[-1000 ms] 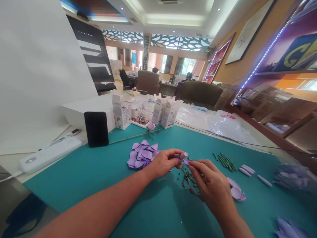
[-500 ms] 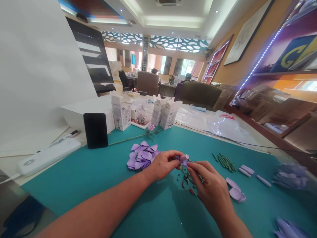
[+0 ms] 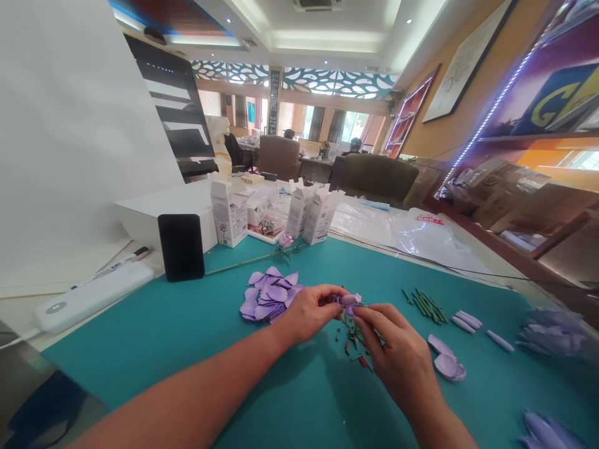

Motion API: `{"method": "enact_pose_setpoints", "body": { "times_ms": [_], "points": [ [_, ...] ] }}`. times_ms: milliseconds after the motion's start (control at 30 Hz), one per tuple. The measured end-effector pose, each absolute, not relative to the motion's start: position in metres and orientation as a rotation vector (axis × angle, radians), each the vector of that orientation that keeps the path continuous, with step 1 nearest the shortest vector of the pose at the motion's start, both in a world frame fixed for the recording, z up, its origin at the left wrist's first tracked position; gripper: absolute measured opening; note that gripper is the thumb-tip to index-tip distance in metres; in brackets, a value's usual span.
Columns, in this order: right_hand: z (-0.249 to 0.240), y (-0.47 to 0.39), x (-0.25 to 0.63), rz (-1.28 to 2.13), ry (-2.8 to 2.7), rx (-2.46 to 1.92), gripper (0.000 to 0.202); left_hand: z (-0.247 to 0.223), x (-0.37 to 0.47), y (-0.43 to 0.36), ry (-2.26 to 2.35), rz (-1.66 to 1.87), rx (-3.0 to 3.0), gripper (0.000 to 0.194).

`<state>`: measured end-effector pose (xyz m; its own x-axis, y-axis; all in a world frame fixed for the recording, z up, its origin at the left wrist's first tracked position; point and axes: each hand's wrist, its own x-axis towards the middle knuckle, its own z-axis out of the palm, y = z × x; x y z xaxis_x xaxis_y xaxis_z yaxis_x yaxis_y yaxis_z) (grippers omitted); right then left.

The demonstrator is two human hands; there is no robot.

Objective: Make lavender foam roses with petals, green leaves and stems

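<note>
Between my hands, above the green mat, is a small light-purple flower piece (image 3: 350, 300). My left hand (image 3: 314, 310) pinches it from the left side. The fingertips of my right hand (image 3: 390, 330) are closed on its lower right edge, at a purple petal. Small green and red bits (image 3: 356, 343) lie on the mat partly behind my right hand. A heap of purple petals (image 3: 270, 294) is beside my left hand. Right of my right hand lie cupped petals (image 3: 448, 365), with pale purple rolled pieces (image 3: 466, 320) and green stem pieces (image 3: 427, 305) farther back.
At the back of the green mat (image 3: 154, 362), a stemmed rose (image 3: 285, 240) lies before open white boxes (image 3: 229, 215). A black panel (image 3: 181, 247) and a white power strip (image 3: 93, 296) are at left. Wrapped petals (image 3: 552, 333) sit far right. People's heads show beyond the chairs.
The flower piece between my fingers has turned slightly and now points more to the right. Both hands stay almost where they were.
</note>
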<state>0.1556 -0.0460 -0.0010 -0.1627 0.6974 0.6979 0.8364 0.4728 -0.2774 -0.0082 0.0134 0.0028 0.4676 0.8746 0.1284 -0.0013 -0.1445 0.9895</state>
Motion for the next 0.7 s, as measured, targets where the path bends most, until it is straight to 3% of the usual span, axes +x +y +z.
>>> {"method": "enact_pose_setpoints", "body": {
  "times_ms": [333,533,700],
  "points": [
    [-0.002,-0.042,0.155,-0.295,-1.958,-1.215,0.021,0.003,-0.007,0.013,0.770,0.949,1.471,0.024],
    [0.014,-0.052,0.162,-0.254,-1.955,-1.290,0.025,-0.003,-0.005,0.022,0.804,0.947,1.360,0.046],
    [0.017,-0.070,0.200,-0.296,-1.811,-1.507,0.025,0.001,-0.005,0.025,0.901,0.950,1.246,0.050]
  ]
}}
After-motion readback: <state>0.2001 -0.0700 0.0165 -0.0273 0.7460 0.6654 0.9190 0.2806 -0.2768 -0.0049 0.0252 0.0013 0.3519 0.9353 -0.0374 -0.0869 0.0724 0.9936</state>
